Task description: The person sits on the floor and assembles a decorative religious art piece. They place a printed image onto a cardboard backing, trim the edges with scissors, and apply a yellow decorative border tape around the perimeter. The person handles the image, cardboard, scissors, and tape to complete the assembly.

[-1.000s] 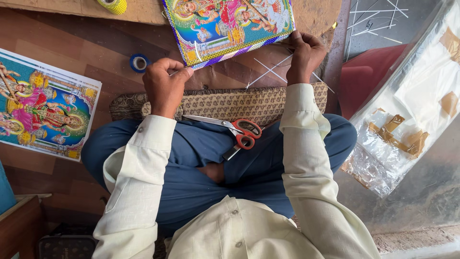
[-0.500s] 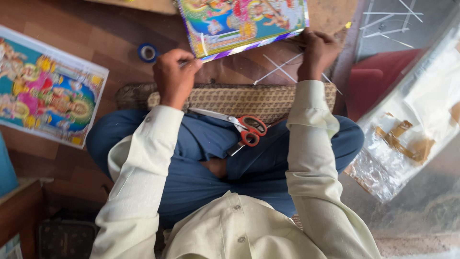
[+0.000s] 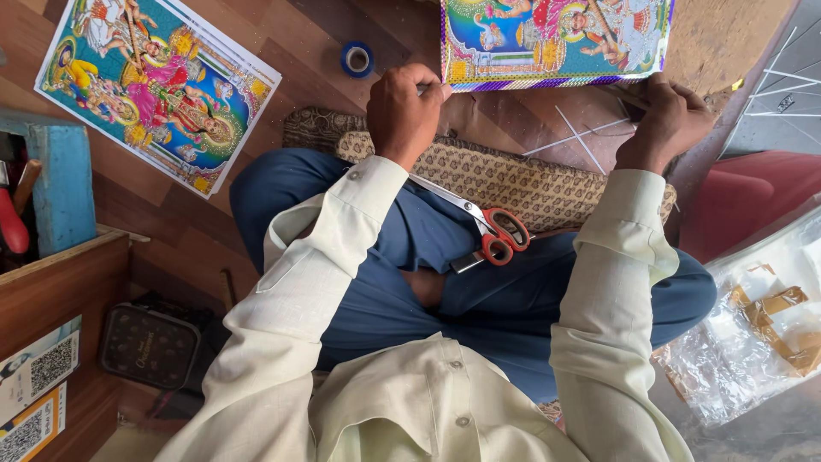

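Note:
My left hand (image 3: 404,113) pinches the near left edge of a colourful printed picture (image 3: 556,38) lying on a brown board. My right hand (image 3: 665,120) grips the same picture's near right edge, apparently with a thin dark strip under the fingers. Red-handled scissors (image 3: 492,229) rest on my lap, blades pointing toward my left wrist. A patterned cushion (image 3: 522,175) lies between my legs and the picture.
A stack of similar colourful prints (image 3: 154,85) lies on the wooden floor at the left. A blue tape roll (image 3: 357,58) sits near the picture. Thin white sticks (image 3: 586,137) lie by the cushion. A blue wooden box (image 3: 60,188) and clear plastic wrap (image 3: 753,334) flank me.
The view has shifted, so everything sits further right and lower. Both hands keep their hold on the picture's near edge; the scissors stay on my lap.

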A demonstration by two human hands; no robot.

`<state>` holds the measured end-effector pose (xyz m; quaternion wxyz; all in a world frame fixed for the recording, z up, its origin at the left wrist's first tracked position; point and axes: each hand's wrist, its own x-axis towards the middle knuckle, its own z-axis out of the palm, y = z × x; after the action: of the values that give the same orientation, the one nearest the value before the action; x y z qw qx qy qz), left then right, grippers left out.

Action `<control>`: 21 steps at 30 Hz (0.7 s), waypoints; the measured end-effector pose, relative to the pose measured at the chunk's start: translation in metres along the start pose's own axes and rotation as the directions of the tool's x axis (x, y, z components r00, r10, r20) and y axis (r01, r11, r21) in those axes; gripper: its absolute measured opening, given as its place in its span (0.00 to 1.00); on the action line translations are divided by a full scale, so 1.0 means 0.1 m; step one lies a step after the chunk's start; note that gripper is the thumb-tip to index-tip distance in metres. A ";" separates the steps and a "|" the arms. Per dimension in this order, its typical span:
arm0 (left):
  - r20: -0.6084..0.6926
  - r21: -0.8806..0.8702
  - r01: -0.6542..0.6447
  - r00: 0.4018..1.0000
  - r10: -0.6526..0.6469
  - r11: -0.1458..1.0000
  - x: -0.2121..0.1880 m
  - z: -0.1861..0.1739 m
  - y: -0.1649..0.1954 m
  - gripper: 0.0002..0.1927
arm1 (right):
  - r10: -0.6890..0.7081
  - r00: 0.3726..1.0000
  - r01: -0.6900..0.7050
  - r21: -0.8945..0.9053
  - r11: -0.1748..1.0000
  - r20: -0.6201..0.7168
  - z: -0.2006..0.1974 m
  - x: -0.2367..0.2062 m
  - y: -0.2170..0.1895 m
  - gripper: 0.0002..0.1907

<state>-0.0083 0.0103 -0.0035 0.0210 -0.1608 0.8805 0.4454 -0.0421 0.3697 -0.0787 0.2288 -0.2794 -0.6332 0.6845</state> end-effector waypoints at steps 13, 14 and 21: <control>-0.011 -0.058 -0.006 1.000 0.005 0.998 0.03 -0.03 -0.12 0.07 | -0.045 0.998 0.044 0.016 0.999 0.036 0.06 -0.13 -0.09 0.07; -0.022 -0.055 -0.024 0.999 0.023 0.998 0.03 -0.03 -0.13 0.07 | -0.047 0.998 0.046 0.024 0.999 0.034 0.07 -0.14 -0.09 0.07; -0.010 -0.061 -0.006 1.000 0.006 0.998 0.05 -0.11 -0.16 0.07 | -0.060 0.998 0.059 0.014 0.998 0.035 0.12 -0.20 -0.09 0.09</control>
<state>-0.0065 -0.0082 -0.0105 0.0104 -0.1608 0.8672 0.4712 -0.0361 0.3487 -0.0675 0.2396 -0.2468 -0.6408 0.6863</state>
